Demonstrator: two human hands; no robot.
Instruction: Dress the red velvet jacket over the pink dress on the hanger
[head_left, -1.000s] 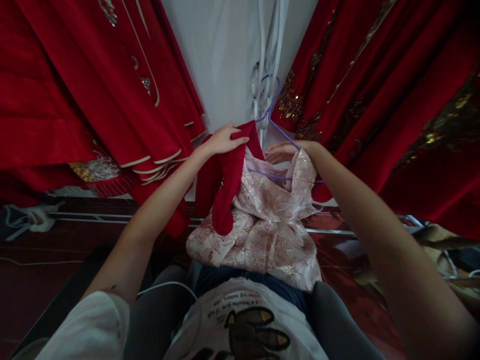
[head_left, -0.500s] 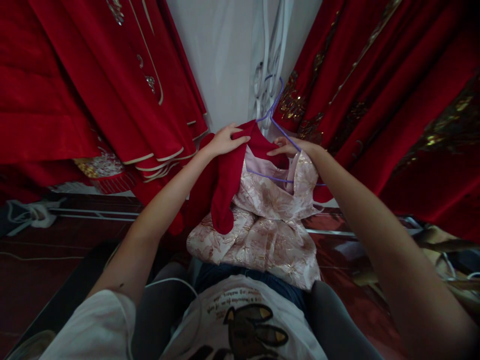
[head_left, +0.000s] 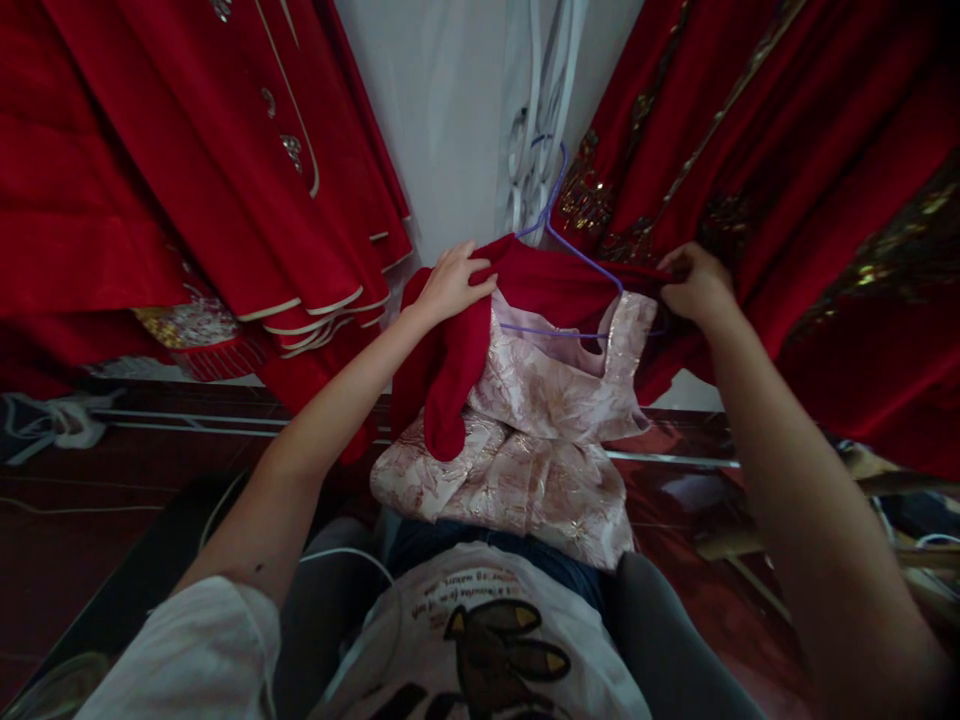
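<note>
A pink-and-gold floral brocade dress (head_left: pixel 551 385) hangs on a purple hanger (head_left: pixel 581 258) in front of me, its skirt resting over my lap. A red garment (head_left: pixel 459 360), perhaps a jacket, lies over the dress's left shoulder, one sleeve hanging down its front. My left hand (head_left: pixel 457 283) is closed on the red cloth at that shoulder. Out to the right, my right hand (head_left: pixel 697 287) pinches the stretched edge of the red garment, beside the dress's right strap. The cloth between my hands runs behind the dress neckline.
Red gowns with pale piping (head_left: pixel 300 250) hang at left, and red gowns with gold sequins (head_left: pixel 720 150) at right. White hangers (head_left: pixel 534 150) hang between them against a pale wall. A white metal rail (head_left: pixel 202 425) runs low behind. Assorted items (head_left: pixel 907 530) lie at lower right.
My right hand has moved out to the right from the neckline, drawing the red garment taut behind the dress. My left hand has stayed at the left shoulder.
</note>
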